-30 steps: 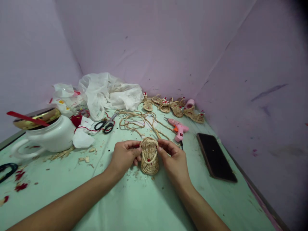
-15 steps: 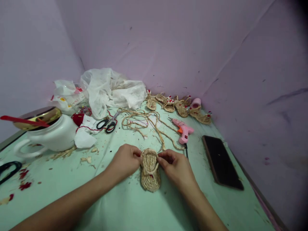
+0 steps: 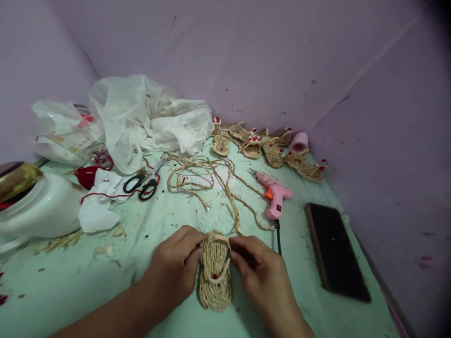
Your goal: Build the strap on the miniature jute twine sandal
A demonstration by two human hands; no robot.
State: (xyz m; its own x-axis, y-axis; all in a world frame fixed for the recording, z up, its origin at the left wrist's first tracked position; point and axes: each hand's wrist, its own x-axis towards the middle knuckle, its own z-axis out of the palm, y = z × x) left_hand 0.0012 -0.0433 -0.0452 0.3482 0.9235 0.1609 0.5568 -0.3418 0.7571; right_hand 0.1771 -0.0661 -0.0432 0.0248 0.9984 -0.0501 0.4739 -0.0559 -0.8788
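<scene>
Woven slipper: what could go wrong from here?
1. The left hand and right hand grip the far end of the slipper from both sides; uneven pressure might bend it.
2. Loose rope lies just beyond the slipper and could snag a finger.
3. The cord of the glue gun runs near the right hand; a brush might shift the gun. Whether it's hot, I can't tell.

Underside of the woven sandal hidden in your grip; your left hand masks its own lower fingers; your right hand covers the lower run of the black cord; left of grip, white pot and gold bowl cut off at the edge; beyond grip, beads on far sandals too small to count.
</scene>
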